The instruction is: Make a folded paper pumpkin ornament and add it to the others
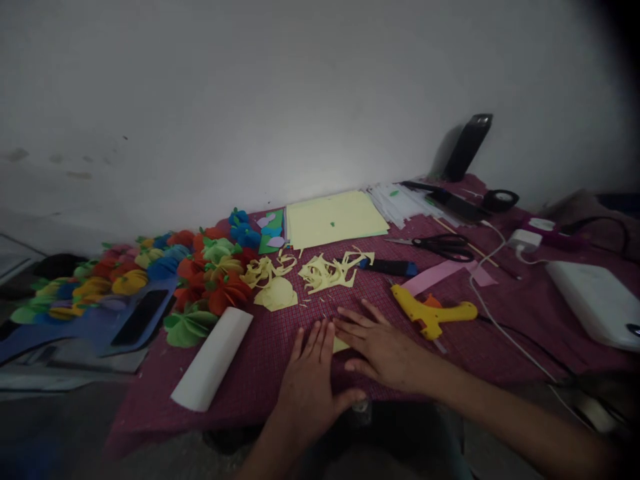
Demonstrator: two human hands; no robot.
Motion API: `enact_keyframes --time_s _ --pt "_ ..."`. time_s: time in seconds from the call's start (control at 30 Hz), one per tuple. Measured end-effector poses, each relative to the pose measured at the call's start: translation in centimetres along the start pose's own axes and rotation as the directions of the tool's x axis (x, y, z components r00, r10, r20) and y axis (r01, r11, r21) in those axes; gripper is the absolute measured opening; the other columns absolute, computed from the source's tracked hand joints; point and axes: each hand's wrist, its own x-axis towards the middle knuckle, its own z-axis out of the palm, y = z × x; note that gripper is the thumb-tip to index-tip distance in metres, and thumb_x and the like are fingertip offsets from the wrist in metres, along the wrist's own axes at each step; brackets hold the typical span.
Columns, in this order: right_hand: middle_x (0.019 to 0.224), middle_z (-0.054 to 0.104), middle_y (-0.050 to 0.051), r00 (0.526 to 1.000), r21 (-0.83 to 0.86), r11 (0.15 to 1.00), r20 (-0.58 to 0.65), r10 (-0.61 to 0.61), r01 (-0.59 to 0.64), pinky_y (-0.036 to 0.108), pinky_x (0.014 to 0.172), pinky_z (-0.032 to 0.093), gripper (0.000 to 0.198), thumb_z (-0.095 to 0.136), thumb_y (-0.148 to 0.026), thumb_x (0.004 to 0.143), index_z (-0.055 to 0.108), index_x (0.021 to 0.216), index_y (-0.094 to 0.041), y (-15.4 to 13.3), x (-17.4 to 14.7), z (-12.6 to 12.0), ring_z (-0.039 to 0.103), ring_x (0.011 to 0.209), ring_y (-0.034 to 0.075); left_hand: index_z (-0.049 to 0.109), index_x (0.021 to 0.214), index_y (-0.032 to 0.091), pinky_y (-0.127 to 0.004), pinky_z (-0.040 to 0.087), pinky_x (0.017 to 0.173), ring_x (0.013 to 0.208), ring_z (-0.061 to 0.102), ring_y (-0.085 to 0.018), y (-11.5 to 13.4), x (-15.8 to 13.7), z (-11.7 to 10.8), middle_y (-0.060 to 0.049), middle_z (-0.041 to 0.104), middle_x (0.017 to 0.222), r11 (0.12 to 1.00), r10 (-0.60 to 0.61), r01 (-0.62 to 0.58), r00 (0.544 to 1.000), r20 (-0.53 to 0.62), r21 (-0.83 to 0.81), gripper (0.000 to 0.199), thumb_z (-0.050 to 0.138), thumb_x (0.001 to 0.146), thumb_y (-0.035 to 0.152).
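Both hands lie side by side near the front of the cloth-covered table. My left hand is flat with its fingers stretched forward. My right hand also lies flat, its fingers pointing left and meeting the left fingertips. Between and under them a small piece of yellow paper shows; most of it is hidden. Just beyond are curly yellow paper scraps and a rounded yellow paper piece. To the right of my right hand lies a yellow glue gun.
Colourful paper pumpkins crowd the left, beside a white paper roll. Yellow sheets lie at the back. Scissors, a blue-black cutter, pink strips, a white cable and a white box occupy the right.
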Motion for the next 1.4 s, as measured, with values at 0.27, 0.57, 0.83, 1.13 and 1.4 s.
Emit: enact_keyframes --time_s 0.27,0.57,0.83,1.13,1.4 --pt "0.142 0.04 0.011 0.999 -0.007 1.0 0.031 -0.021 0.021 0.051 0.112 0.002 0.059 0.041 -0.048 0.091 0.034 0.139 -0.015 0.0 -0.6 -0.8 0.019 0.137 0.023 0.019 0.142 0.009 -0.052 0.02 0.108 0.137 0.02 -0.029 0.0 -0.2 0.1 -0.016 0.029 0.146 0.999 0.023 -0.023 1.0 0.019 0.036 0.089 0.033 0.079 0.07" --pt "0.142 0.041 0.011 0.999 -0.016 1.0 0.027 -0.02 0.02 0.051 0.112 0.002 0.062 0.044 -0.05 0.089 0.033 0.14 -0.016 0.2 -2.0 -1.2 0.018 0.137 0.024 0.017 0.143 0.013 -0.057 0.018 0.107 0.137 0.018 -0.029 0.0 -1.0 0.0 -0.014 0.026 0.148 0.996 0.043 -0.046 0.998 0.042 0.071 0.084 0.033 0.081 0.067" --pt "0.138 0.046 0.007 1.0 0.001 1.0 -0.007 -0.017 0.017 0.054 0.11 0.002 0.057 0.049 -0.048 0.087 0.039 0.137 -0.021 -0.2 -2.1 -0.9 0.02 0.137 0.027 0.015 0.144 0.017 -0.056 0.016 0.109 0.137 0.018 -0.028 0.3 -1.7 0.5 -0.009 0.024 0.149 0.998 0.052 -0.054 0.996 0.077 0.028 0.085 0.033 0.08 0.069" --pt "0.142 0.042 0.006 0.986 -0.034 0.995 -0.145 0.085 -0.091 0.057 0.109 0.011 0.049 0.045 -0.041 0.091 0.038 0.137 -0.024 -0.1 -2.6 -0.3 0.022 0.136 0.025 0.009 0.144 0.013 -0.052 0.013 0.11 0.139 0.012 -0.025 -0.4 -2.0 -0.8 -0.011 0.022 0.15 0.983 -0.14 0.158 0.974 -0.176 0.092 0.072 0.036 0.089 0.051" --pt "0.142 0.041 0.009 0.998 -0.025 0.999 -0.042 0.042 -0.043 0.053 0.111 0.005 0.056 0.039 -0.045 0.092 0.034 0.139 -0.017 -1.0 -0.3 0.8 0.019 0.137 0.025 0.016 0.143 0.012 -0.057 0.013 0.109 0.137 0.018 -0.029 0.0 0.1 0.4 -0.013 0.024 0.148 0.999 -0.032 0.032 0.999 0.017 0.002 0.085 0.031 0.081 0.068"
